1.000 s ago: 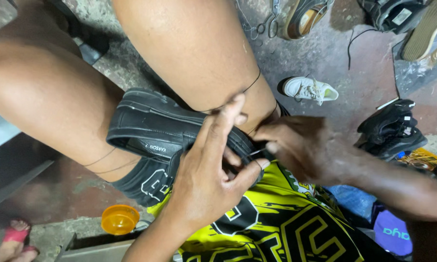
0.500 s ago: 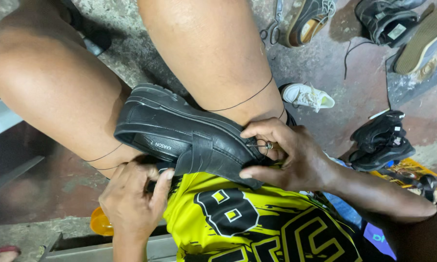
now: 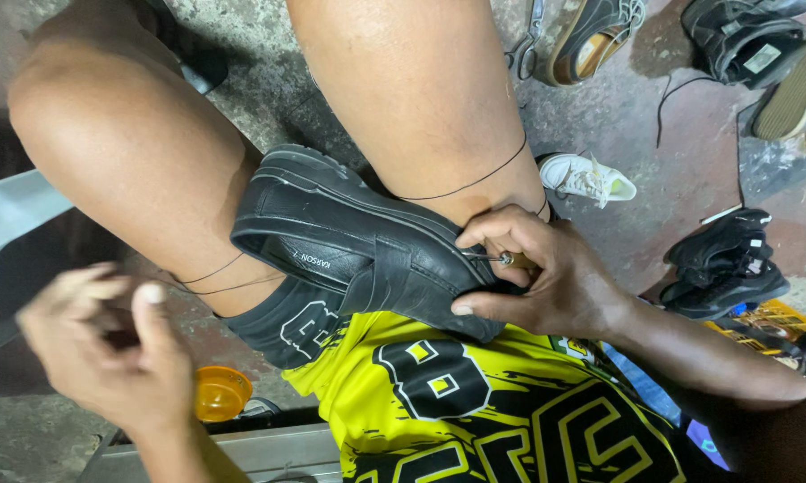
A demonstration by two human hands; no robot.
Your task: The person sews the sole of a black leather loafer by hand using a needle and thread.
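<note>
From the head camera I saw a black slip-on shoe wedged between the person's two bare thighs, lying on its side with the opening turned toward the camera and its sole running along the upper edge. The right hand was curled around the heel end of the shoe, its thumb pressed flat along the lower edge while the fingers were folded shut on an awl, whose wooden handle sat in the palm and whose metal tip met the shoe's side near the sole seam. The right forearm ran in from the lower right, crossing a yellow and black jersey. A thin dark thread lay across the right thigh and ran down toward that hand.

The left hand was well apart from the shoe, low at the left and blurred. Its fingers were bunched loosely with the thumb raised; I could not tell whether it pinched anything, though thin strands of thread crossed the left thigh just beside it. An orange cup sat on the ground near the left wrist.

On the concrete floor further off lay a small white shoe, a pair of black shoes at the right, and more footwear along the top edge
</note>
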